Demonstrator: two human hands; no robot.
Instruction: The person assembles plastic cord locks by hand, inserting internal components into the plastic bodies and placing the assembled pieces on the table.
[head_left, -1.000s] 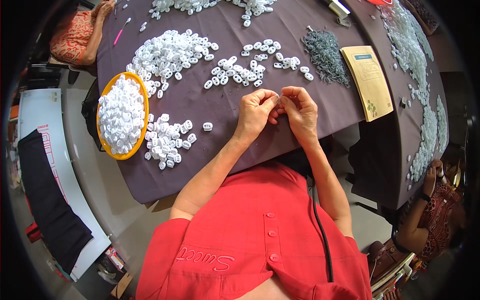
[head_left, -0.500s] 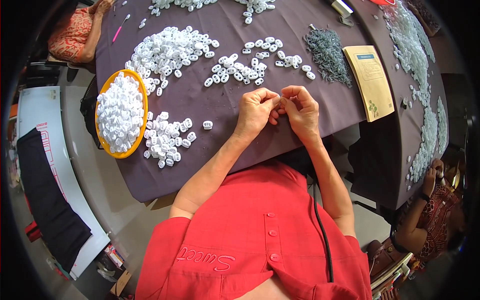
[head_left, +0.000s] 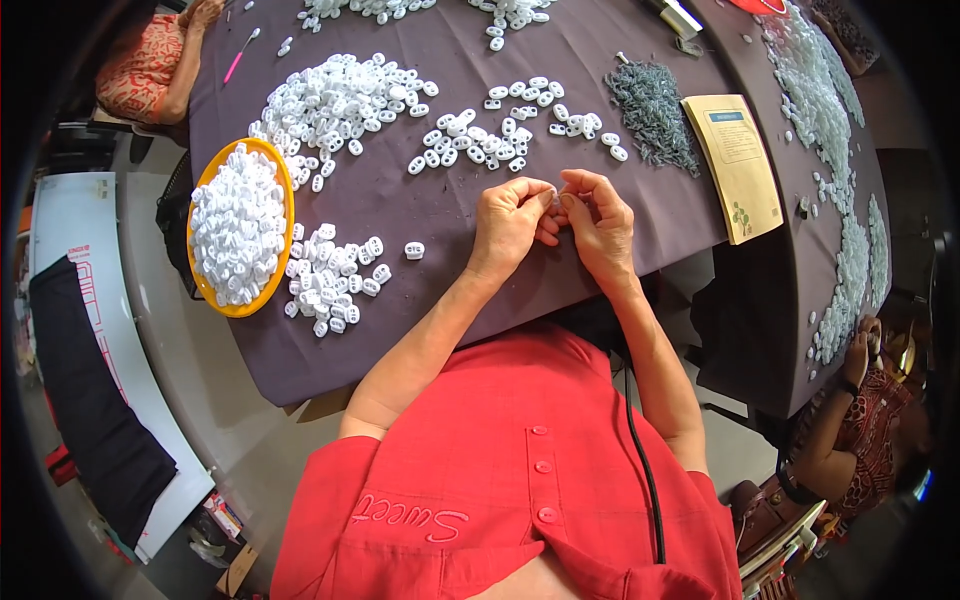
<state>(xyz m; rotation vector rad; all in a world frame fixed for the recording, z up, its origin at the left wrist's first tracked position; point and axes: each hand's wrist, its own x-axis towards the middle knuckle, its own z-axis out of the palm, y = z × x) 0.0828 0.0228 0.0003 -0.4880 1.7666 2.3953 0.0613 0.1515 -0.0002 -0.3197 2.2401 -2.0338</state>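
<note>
Head view, reading the clock from the meeting hands: the left hand (head_left: 508,228) and the right hand (head_left: 602,225) are both closing in a pinch, thumbs against fingers, gripping one small pale piece (head_left: 557,201) between their tips just above the table's near edge. The fingers are hiding most of it, so its exact shape is impossible to tell.

This piece seems to be only partway through handling, since both hands are holding it at once. White two-holed pieces (head_left: 490,145) are lying scattered from 10 to 12 o'clock, and beyond them a large white heap (head_left: 345,100) is spreading at 10; these look like stock waiting. A grey pile (head_left: 655,115) of thin slivers is sitting at 1 to 2, with a brown booklet (head_left: 735,168) lying beside it, toward 3.

Round 8 to 9 o'clock, a lone white piece (head_left: 414,250) is resting apart from a small cluster (head_left: 335,280), and at 9 a yellow dish (head_left: 290,235) is brimming with similar pieces. Those are perhaps the finished ones, though nothing is confirming it.
</note>
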